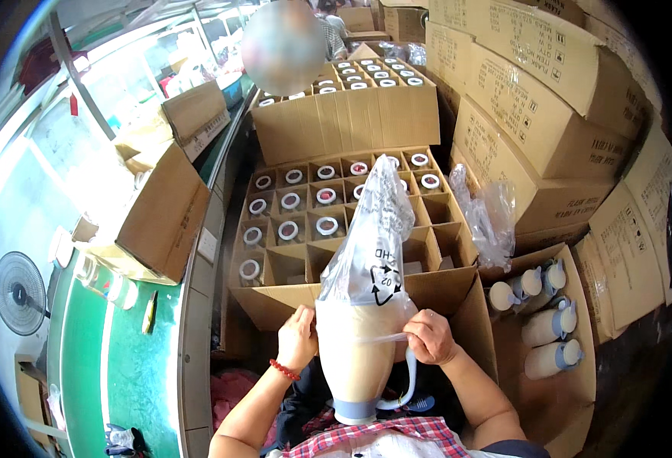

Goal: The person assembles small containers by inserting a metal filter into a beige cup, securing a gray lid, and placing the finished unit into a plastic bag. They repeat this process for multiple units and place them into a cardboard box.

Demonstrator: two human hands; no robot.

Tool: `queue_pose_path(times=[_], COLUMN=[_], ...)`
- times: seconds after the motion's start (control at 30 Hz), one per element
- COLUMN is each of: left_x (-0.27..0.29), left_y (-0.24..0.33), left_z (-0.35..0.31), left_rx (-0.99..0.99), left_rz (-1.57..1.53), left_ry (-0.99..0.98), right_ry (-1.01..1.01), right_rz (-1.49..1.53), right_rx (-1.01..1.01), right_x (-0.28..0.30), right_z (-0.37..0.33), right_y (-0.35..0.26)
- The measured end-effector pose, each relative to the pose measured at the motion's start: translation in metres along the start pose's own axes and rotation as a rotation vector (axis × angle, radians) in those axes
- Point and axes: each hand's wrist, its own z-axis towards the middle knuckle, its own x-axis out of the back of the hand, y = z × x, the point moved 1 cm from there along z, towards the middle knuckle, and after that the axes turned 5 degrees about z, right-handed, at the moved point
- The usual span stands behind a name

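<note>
In front of me is a cream flask (357, 359) with a pale blue band and a pale blue handle on its right side. Its banded end points toward my body. A clear plastic bag (374, 229) with black printing covers the far part of the flask and rises to a crumpled tip. My left hand (298, 337), with a red bead bracelet at the wrist, is closed on the bag's edge at the flask's left side. On the right, my right hand (430, 337) pinches the bag's edge, stretching it out near the handle.
Beyond stands a divided carton (351, 294) with several white-ringed flasks in its cells. Another full carton (347, 126) sits behind it. At right, an open carton (534, 397) holds several cream flasks (547, 327) beside stacked boxes (534, 137). A green workbench (149, 366) runs along the left.
</note>
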Motion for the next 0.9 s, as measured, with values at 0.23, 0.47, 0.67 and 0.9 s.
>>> queue_pose_path(times=[0.23, 0.47, 0.67, 0.9], left_x=[0.059, 0.074, 0.107, 0.011], left_y=[0.033, 0.051, 0.087, 0.184], left_z=[-0.063, -0.112, -0.080, -0.015], left_rx=[0.087, -0.131, -0.384, -1.284], left_rz=[-0.279, -0.167, 0.044, 0.312], left_ry=[-0.445, -0.567, -0.688, -0.780], right_ry=[0.096, 0.191, -0.461, -0.474], right_rz=[0.094, 0.036, 0.795, 0.845], right_rx=[-0.157, -0.224, -0.698, -0.633], right_x=[-0.009, -0.021, 0.010, 0.053], right_z=[-0.032, -0.040, -0.120, -0.104], right_y=[-0.013, -0.042, -0.136, -0.151])
